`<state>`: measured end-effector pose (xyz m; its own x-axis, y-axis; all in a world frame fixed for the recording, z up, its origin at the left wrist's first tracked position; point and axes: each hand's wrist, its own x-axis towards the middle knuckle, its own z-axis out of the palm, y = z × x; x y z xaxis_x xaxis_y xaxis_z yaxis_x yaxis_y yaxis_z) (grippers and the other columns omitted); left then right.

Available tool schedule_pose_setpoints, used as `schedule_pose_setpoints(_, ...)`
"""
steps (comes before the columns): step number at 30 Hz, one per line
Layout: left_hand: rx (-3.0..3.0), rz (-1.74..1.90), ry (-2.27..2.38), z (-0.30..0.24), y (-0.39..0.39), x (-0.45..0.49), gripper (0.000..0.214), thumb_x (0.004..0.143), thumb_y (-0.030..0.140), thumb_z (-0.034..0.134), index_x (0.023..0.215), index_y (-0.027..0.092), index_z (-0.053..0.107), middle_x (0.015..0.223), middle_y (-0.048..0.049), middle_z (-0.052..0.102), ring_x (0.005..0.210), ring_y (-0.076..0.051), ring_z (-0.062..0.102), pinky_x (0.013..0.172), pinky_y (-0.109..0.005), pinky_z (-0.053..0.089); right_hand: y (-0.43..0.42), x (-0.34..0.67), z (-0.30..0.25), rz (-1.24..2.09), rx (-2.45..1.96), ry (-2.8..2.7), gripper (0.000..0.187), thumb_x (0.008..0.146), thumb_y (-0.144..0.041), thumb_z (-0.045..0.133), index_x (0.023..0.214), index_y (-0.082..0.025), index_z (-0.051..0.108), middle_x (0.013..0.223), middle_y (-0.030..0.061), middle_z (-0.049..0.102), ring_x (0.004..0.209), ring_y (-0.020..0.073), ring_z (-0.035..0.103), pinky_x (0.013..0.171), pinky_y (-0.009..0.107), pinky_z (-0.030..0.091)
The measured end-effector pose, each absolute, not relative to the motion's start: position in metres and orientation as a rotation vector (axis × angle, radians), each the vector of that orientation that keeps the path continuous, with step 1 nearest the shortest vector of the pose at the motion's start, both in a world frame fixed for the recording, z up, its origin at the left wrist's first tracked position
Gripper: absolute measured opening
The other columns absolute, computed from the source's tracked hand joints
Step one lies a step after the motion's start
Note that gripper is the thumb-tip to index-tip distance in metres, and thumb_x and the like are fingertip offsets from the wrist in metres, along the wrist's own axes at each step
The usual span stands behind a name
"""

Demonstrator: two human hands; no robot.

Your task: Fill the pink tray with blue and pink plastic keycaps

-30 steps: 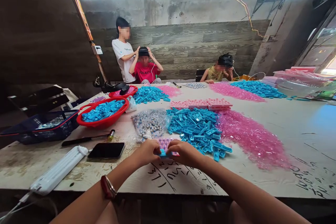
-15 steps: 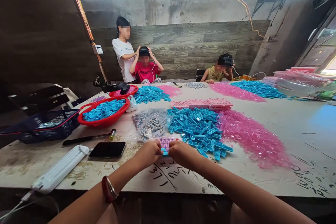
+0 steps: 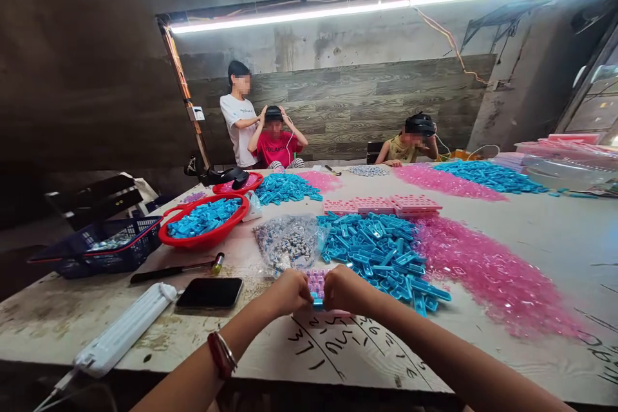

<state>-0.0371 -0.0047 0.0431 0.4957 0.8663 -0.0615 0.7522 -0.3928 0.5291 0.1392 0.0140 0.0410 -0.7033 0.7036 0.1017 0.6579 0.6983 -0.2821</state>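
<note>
My left hand (image 3: 288, 293) and my right hand (image 3: 346, 288) are closed side by side over a small blue plastic piece (image 3: 317, 300), pinching it between them. The piece sits at the near edge of a pink tray of small parts (image 3: 316, 280) lying on the table. Just behind the tray lies a clear bag of small grey and blue parts (image 3: 288, 243). A heap of blue plastic pieces (image 3: 381, 252) lies to the right of my hands, with a spread of pink pieces (image 3: 487, 267) beyond it.
A black phone (image 3: 210, 293), a white power strip (image 3: 123, 331) and a hammer (image 3: 176, 268) lie at left. A red basin of blue pieces (image 3: 205, 219) and a dark basket (image 3: 99, 248) stand farther left. Three people are at the table's far end.
My hands have drawn closer together over the blue piece. The camera has tilted, so the whole scene sits lower and slightly to the right in the frame.
</note>
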Motion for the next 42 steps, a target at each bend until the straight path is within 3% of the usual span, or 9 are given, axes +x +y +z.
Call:
schedule_pose_setpoints(7, 2.146, 0.319, 1.353, 0.042, 0.001, -0.04, 0.014, 0.059, 0.009, 0.067, 0.07, 0.014, 0.074, 0.066, -0.0003, 0.065, 0.066, -0.014, 0.056, 0.057, -0.018, 0.04, 0.011, 0.146, 0.044, 0.37, -1.054, -2.71, 0.014, 0.062, -0.007, 0.062, 0.056, -0.015, 0.072, 0.053, 0.0014, 0.066, 0.047, 0.0079, 0.05, 0.046, 0.019, 0.029)
schedule_pose_setpoints(14, 2.052, 0.235, 1.333, 0.04, 0.003, -0.039, 0.016, 0.058, 0.008, 0.063, 0.069, 0.012, 0.074, 0.054, 0.0001, 0.064, 0.052, -0.013, 0.056, 0.046, -0.018, 0.037, 0.013, 0.147, 0.04, 0.368, -1.035, -2.716, 0.016, 0.061, -0.006, 0.062, 0.058, -0.017, 0.073, 0.055, 0.0008, 0.066, 0.049, 0.0084, 0.05, 0.047, 0.019, 0.029)
schedule_pose_setpoints(28, 1.951, 0.186, 1.448, 0.037, 0.007, -0.035, 0.022, 0.053, 0.01, 0.069, 0.074, 0.012, 0.074, 0.064, -0.0038, 0.07, 0.055, -0.015, 0.059, 0.048, -0.02, 0.041, 0.019, 0.142, 0.038, 0.395, -1.001, -2.756, 0.017, 0.06, -0.006, 0.063, 0.06, -0.019, 0.074, 0.057, 0.001, 0.068, 0.051, 0.0108, 0.056, 0.048, 0.019, 0.033)
schedule_pose_setpoints(37, 2.127, 0.184, 1.494, 0.046, -0.007, -0.029, 0.014, 0.058, 0.01, 0.062, 0.065, 0.013, 0.073, 0.054, 0.0006, 0.062, 0.055, -0.012, 0.052, 0.049, -0.019, 0.034, 0.017, 0.147, 0.034, 0.414, -0.935, -2.72, 0.016, 0.063, -0.004, 0.063, 0.058, -0.017, 0.073, 0.054, 0.0008, 0.064, 0.051, 0.0102, 0.053, 0.05, 0.02, 0.032)
schedule_pose_setpoints(42, 2.249, 0.213, 1.51, 0.046, -0.013, -0.026, 0.011, 0.056, 0.007, 0.059, 0.059, 0.013, 0.069, 0.051, 0.0024, 0.055, 0.054, -0.011, 0.047, 0.05, -0.02, 0.03, 0.007, 0.159, 0.034, 0.457, -0.817, -2.666, 0.018, 0.07, -0.004, 0.061, 0.069, -0.017, 0.074, 0.069, 0.0017, 0.068, 0.06, 0.0096, 0.058, 0.057, 0.019, 0.041)
